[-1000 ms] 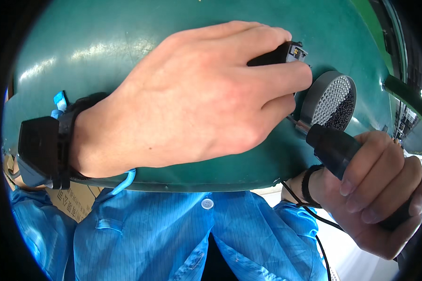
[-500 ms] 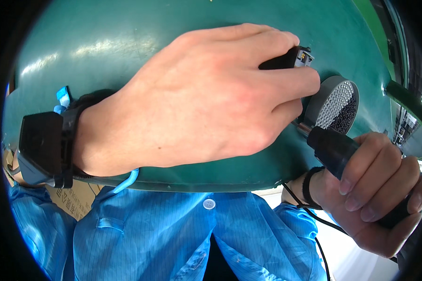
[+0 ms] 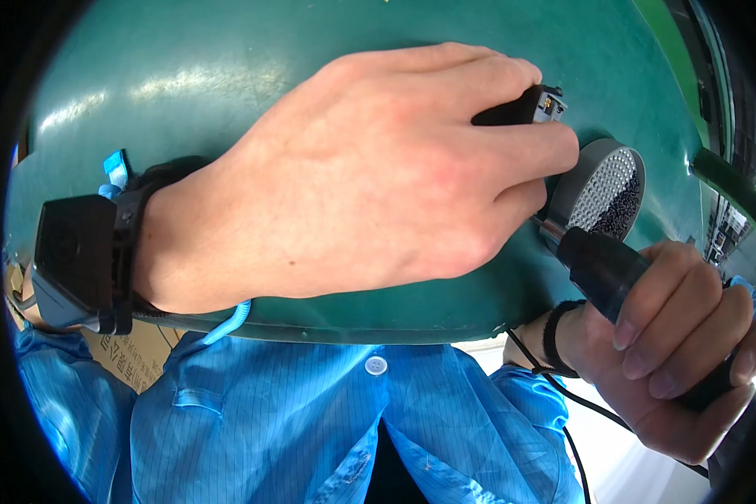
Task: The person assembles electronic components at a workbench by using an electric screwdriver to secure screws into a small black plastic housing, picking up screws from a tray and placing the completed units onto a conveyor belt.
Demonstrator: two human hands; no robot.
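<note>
My left hand [image 3: 403, 168] is closed on a small black block-like part [image 3: 506, 112] with a metal end [image 3: 549, 107] that shows between the fingers. The rest of this part is hidden under the hand. At the lower right my right hand [image 3: 680, 336] wraps around a black powered screwdriver [image 3: 605, 269], held tilted. Its metal nose points up and left, and the tip disappears behind my left fingers. Whether it touches the part cannot be seen. Just above the nose sits a grey round dish [image 3: 592, 185] with a dimpled bottom and many tiny black screws [image 3: 618, 208] along its right side.
The green tabletop [image 3: 227, 50] ends in a front edge by my blue coat [image 3: 311, 395]. A black device is strapped to my left wrist [image 3: 76, 260], with a blue coiled cord [image 3: 229, 323] below. A black cable [image 3: 575, 395] hangs near my right wrist. A cardboard box [image 3: 134, 353] stands lower left.
Both hands have shifted very slightly to the right, together with the black part and the screwdriver. Their grips look the same.
</note>
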